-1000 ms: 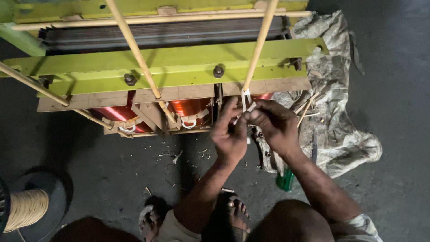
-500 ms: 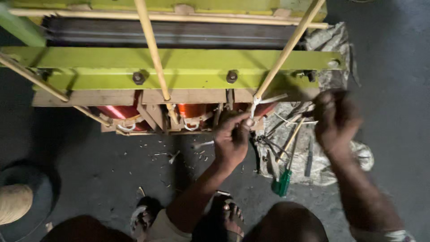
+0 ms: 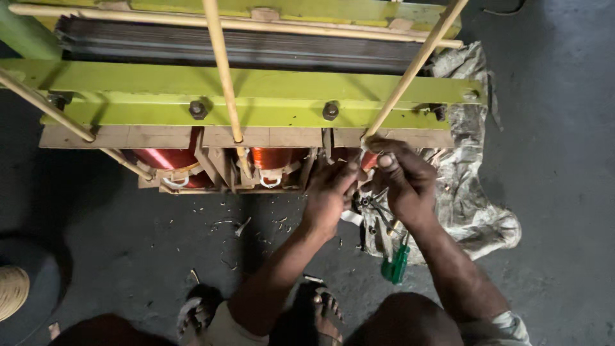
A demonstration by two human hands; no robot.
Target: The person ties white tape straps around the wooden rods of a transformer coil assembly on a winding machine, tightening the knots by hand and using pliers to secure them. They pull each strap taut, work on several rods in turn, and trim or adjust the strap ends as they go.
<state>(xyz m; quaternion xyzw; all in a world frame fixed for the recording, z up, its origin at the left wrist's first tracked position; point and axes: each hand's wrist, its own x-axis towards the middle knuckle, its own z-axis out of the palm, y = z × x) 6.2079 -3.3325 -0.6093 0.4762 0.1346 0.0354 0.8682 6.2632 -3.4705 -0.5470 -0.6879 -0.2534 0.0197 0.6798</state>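
A transformer core with lime-green steel clamps point(image 3: 269, 96) and copper-coloured coils point(image 3: 272, 157) stands on the floor in front of me. Paper-wrapped tan leads rise from it; the rightmost lead point(image 3: 415, 67) slants up to the right. My left hand point(image 3: 330, 195) and my right hand point(image 3: 400, 179) meet at the bottom end of that lead, beside the right coil. Both pinch around a small white strip at the lead's base. What exactly each finger grips is hidden by the hands.
A crumpled grey sheet point(image 3: 477, 192) lies on the floor at the right with small tools on it, among them a green-handled screwdriver point(image 3: 397, 263). A spool of tan cord point(image 3: 13, 291) sits at the lower left. My sandalled feet point(image 3: 320, 311) are below. Scraps litter the dark floor.
My right hand, which had swung out over the grey sheet half a second ago, has come back left to the base of the rightmost lead beside my left hand.
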